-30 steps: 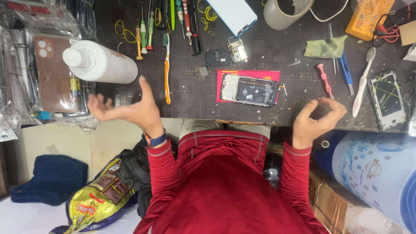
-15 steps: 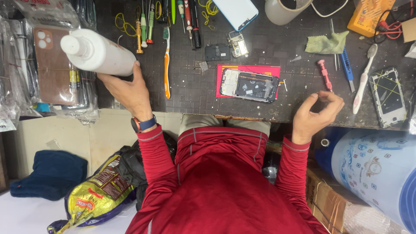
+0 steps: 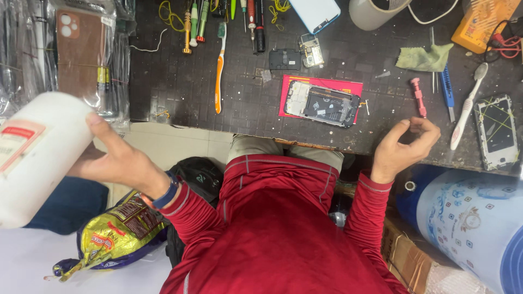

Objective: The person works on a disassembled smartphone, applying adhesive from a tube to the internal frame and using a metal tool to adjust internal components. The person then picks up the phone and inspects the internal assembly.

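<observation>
White plastic fills the near left of the view: a large bottle (image 3: pixel 38 158) is gripped in the left hand (image 3: pixel 117 163), lifted off the bench and held out over the floor beside the yellow snack bag (image 3: pixel 111 234) and a dark backpack (image 3: pixel 199 174). The fingers wrap its side, thumb laid across the top surface that shows, so the grasp looks firm. Its long axis runs slantwise, from near left up toward the far right; the end nearer the hand seems to be the base, though the cap end is out of view and I cannot tell for sure. To handle it well, I judge the grip should sit near the bottle's middle and the wrist turn slowly, since a bottle this bulky could swing in one hand.

On the right, the right hand (image 3: pixel 406 144) hovers at the near edge of the dark bench (image 3: pixel 180 92), fingers loosely curled toward the thumb, holding nothing that shows. Farther off lies an opened phone (image 3: pixel 324 103) on a red mat (image 3: pixel 321 84), with an orange toothbrush (image 3: pixel 219 65) to its left.
</observation>
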### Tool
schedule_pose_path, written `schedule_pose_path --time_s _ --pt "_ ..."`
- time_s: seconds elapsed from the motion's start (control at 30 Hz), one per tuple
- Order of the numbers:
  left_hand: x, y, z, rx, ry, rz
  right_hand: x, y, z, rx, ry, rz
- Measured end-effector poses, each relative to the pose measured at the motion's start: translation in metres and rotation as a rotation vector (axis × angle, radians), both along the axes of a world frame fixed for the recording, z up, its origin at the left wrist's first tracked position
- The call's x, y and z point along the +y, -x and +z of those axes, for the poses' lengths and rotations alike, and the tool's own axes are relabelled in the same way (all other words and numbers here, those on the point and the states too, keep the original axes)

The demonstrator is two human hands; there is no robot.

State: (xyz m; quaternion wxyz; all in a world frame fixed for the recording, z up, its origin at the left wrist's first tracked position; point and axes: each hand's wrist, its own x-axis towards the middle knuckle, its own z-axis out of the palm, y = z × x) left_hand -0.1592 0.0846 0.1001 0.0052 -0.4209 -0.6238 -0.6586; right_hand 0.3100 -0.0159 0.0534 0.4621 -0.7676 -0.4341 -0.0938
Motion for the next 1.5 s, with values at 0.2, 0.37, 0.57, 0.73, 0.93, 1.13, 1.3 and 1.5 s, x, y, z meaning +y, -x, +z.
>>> schedule_pose_path --time_s 0.2,0.37,0.57,0.73,0.93,1.13,1.3,1.5 --pt "0.003 0.002 -0.016 -0.096 0.091 -0.136 0.0 0.0 -0.001 0.003 0.007 0.003" --pt "0.027 -0.014 -0.033 -0.162 0.166 -0.37 0.0 -0.001 0.0 -0.008 0.014 -0.003" --pt "0.058 -0.037 -0.031 -0.051 0.407 -0.332 0.0 -0.002 -0.001 0.01 0.014 0.0" --pt "0.069 -0.044 -0.036 0.163 0.519 -0.241 -0.001 -0.003 -0.003 -0.008 0.023 -0.014" --pt "0.059 -0.048 -0.045 0.316 0.543 -0.115 -0.002 0.002 0.005 0.016 0.063 0.036" --pt "0.027 -0.08 -0.035 0.207 0.484 -0.125 0.003 0.01 0.037 -0.123 0.224 0.336" --pt "0.011 -0.12 -0.033 0.302 0.283 -0.127 0.023 0.026 0.057 -0.203 0.432 0.605" --pt "-0.018 -0.166 -0.04 0.304 0.088 -0.425 0.048 0.023 0.067 -0.202 0.554 0.772"
